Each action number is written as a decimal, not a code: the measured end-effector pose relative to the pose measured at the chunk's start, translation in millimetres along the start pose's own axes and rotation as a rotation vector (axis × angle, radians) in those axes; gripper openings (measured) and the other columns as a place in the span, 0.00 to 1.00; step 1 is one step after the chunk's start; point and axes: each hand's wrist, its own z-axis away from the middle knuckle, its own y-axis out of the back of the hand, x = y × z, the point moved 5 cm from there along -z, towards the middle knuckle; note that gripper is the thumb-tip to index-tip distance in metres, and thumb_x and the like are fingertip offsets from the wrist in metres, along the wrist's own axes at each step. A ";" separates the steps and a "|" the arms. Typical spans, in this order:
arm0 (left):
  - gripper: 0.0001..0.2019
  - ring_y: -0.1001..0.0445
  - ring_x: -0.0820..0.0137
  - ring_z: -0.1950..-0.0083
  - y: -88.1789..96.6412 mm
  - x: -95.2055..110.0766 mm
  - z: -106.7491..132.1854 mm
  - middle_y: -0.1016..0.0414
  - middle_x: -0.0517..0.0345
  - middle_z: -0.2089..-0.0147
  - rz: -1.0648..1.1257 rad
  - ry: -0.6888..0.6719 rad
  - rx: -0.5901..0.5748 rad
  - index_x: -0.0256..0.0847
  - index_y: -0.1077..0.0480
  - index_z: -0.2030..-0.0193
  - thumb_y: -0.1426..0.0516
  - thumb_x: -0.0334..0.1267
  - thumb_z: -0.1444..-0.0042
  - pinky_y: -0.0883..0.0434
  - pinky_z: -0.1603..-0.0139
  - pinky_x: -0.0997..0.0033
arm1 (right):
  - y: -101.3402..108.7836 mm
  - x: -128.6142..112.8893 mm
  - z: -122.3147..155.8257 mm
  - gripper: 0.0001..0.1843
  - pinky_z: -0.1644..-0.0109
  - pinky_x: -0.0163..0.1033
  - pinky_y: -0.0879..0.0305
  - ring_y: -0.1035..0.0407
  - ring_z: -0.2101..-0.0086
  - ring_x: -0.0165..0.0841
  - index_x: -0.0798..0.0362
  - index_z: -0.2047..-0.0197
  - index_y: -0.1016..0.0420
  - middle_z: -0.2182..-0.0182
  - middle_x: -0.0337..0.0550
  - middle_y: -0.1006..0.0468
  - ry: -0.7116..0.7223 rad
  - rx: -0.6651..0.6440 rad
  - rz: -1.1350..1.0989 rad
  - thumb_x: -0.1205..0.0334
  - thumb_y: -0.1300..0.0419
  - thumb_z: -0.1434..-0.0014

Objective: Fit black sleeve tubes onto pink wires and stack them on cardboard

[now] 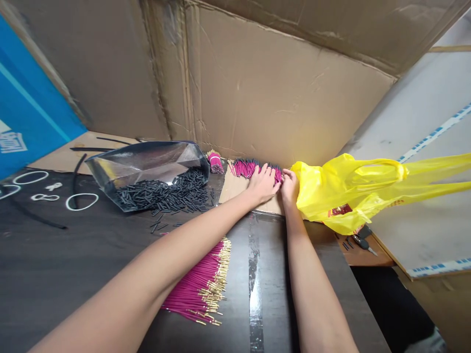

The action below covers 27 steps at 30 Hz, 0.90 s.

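Observation:
Both my arms reach to the far edge of the dark table (73, 274). My left hand (262, 183) lies palm down with fingers spread over a row of pink wires with black tips (244, 168) laid on a cardboard piece (231, 189). My right hand (289, 186) is curled beside it, fingers pinched at the right end of that same row, close against a yellow plastic bag (342, 193). What the pinch holds is too small to make out. A second fan of pink wires with gold pins (204, 284) lies near me under my left forearm.
A clear plastic bag (147, 164) spills several short black tubes (165, 193) at left. A small tied pink wire bundle (215, 162) stands behind it. White rubber bands (81, 201) lie far left. Cardboard walls (279, 98) close the back. Keys (362, 241) lie under the yellow bag.

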 end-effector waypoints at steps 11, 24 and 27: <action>0.30 0.45 0.49 0.25 2.2 -6.5 8.1 0.40 0.33 0.27 -0.027 -0.011 -0.012 0.25 0.44 0.27 0.58 0.45 0.28 0.47 0.27 0.46 | -2.1 -2.7 -1.6 0.28 0.31 0.36 0.45 0.36 0.36 0.34 0.66 0.35 0.31 0.35 0.55 0.29 -0.012 -0.052 -0.037 0.65 0.57 0.31; 0.30 0.51 0.48 0.23 18.0 -9.1 13.8 0.43 0.30 0.26 -0.052 0.004 -0.101 0.19 0.43 0.28 0.57 0.41 0.29 0.50 0.25 0.45 | -24.0 13.7 -5.0 0.28 0.28 0.51 0.47 0.37 0.35 0.43 0.62 0.36 0.27 0.36 0.57 0.29 0.158 -0.016 -0.103 0.58 0.52 0.32; 0.27 0.48 0.48 0.24 46.8 5.7 21.5 0.39 0.33 0.28 -0.047 -0.024 -0.096 0.24 0.38 0.30 0.53 0.36 0.32 0.50 0.25 0.45 | -23.3 17.4 -3.9 0.27 0.29 0.53 0.45 0.36 0.36 0.43 0.58 0.37 0.27 0.37 0.57 0.28 0.193 0.001 -0.128 0.53 0.51 0.30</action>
